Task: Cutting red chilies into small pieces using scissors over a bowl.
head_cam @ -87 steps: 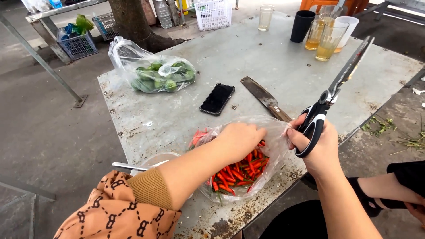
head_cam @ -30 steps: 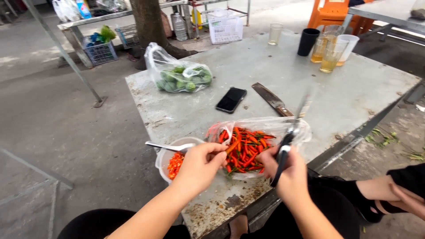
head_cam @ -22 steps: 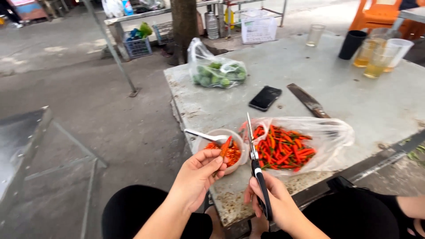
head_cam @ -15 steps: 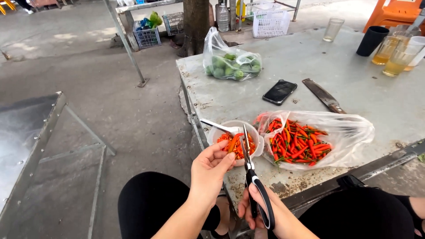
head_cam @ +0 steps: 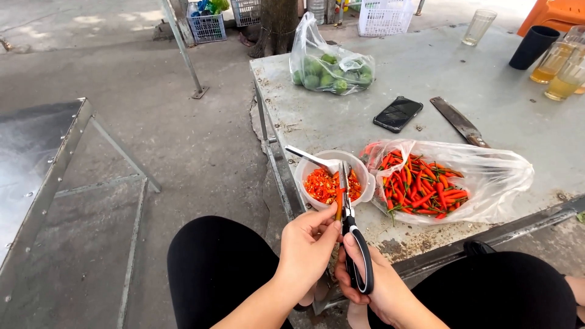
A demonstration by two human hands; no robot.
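At the near edge of the worn metal table [head_cam: 426,67], over my lap, both hands meet just short of the white bowl [head_cam: 365,176]. My left hand [head_cam: 306,247] is pinched shut on a single orange-red chili [head_cam: 339,207], thumb and forefingers holding its lower end so it stands nearly upright, tip toward the bowl. My right hand [head_cam: 372,283] is closed through the black loops of the scissors [head_cam: 350,228]; the blades run up and away from me, alongside the chili and touching it, their points over the bowl's near rim. Whether the blades are parted I cannot tell. Bowl holds cut chili pieces [head_cam: 323,186], red and orange, with a metal spoon [head_cam: 309,158] leaning in from the left side. Just beside the bowl on its right, touching it, lies a clear plastic bag of whole red chilies [head_cam: 426,186], mouth open toward the bowl. Farther back: a dark phone [head_cam: 398,114] face up, a large knife [head_cam: 458,121] lying diagonal to its right, a knotted bag of green limes [head_cam: 332,70] near the far left corner. Drink glasses [head_cam: 557,64] and a dark cup [head_cam: 534,47] stand at the far right, well apart from my hands.
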